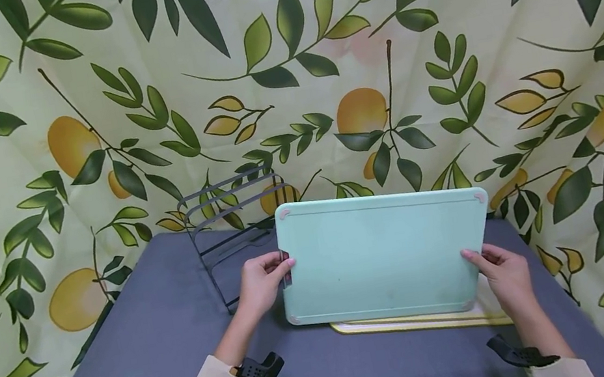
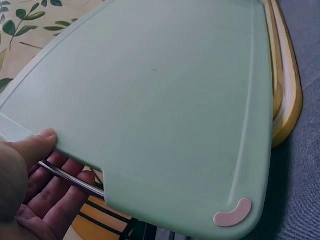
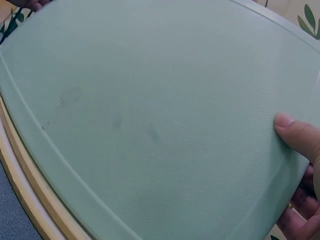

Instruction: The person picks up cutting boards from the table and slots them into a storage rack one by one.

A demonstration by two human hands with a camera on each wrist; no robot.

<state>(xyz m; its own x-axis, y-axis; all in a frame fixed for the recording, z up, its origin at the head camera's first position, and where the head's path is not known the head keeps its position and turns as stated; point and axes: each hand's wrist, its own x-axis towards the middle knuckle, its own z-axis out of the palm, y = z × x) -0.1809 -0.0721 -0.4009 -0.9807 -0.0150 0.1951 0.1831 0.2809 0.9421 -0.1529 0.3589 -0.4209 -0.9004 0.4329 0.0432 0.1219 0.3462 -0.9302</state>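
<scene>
A mint-green cutting board (image 1: 384, 254) with pink corner pads is held up, tilted, between both hands. My left hand (image 1: 262, 284) grips its left end at the metal handle (image 2: 72, 179), thumb on the front face and fingers curled behind. On the opposite edge my right hand (image 1: 507, 274) pinches the board, thumb in front and fingers behind. Under the green board, yellow-edged boards (image 1: 418, 323) lie on the table, mostly hidden by it; their rounded edges (image 2: 287, 100) also show in the left wrist view.
A dark wire rack (image 1: 207, 249) with several slots stands behind and left of the green board, partly covered by it. The table (image 1: 128, 361) has a grey-blue cloth. A leaf-and-fruit patterned curtain (image 1: 289, 105) hangs close behind and along both sides.
</scene>
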